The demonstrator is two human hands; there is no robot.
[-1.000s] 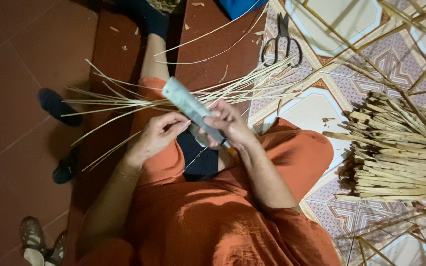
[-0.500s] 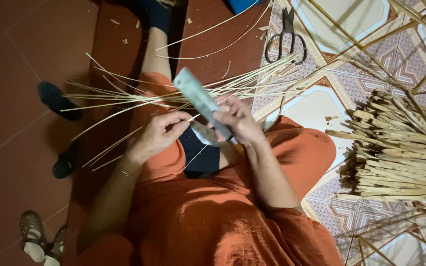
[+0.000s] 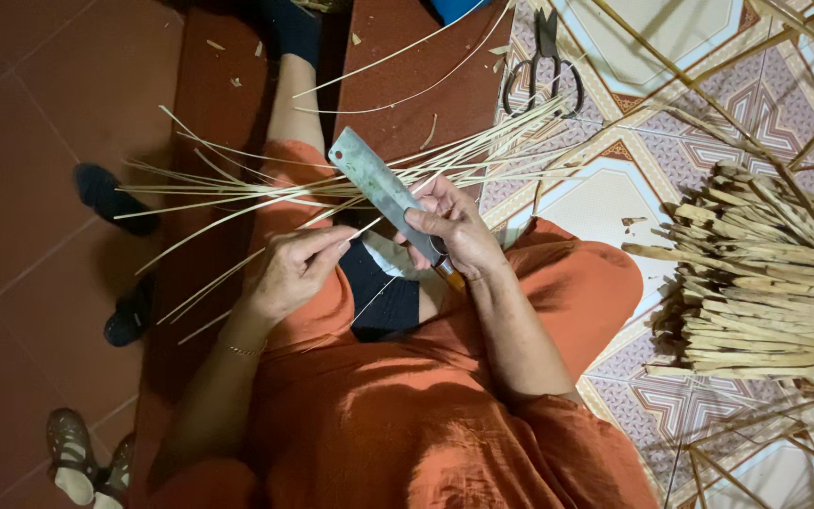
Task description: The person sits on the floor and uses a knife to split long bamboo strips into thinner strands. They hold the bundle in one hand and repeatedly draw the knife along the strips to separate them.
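Two hands are seen at work over a lap in orange cloth. A broad knife [image 3: 383,191] is gripped by the right hand [image 3: 459,236], its fingers closed round the handle end, and the grey blade is slanted up and to the left, across a fan of thin pale strips [image 3: 332,184]. One thin strip [image 3: 355,231] is pinched between the thumb and fingertips of the left hand [image 3: 289,273], just below the blade; whether it touches the edge cannot be told. The fan is spread over the left knee, from the red floor [image 3: 40,170] on the left to the patterned tiles [image 3: 614,188] on the right. Black scissors [image 3: 544,61] are laid on the tiles at the far side, well apart from the hands. A bundle of thicker split sticks [image 3: 765,273] is heaped at the right. Dark shoes [image 3: 110,198] are placed on the red floor at the left, and a pale pair of sandals [image 3: 82,457] is seen near the bottom left corner.
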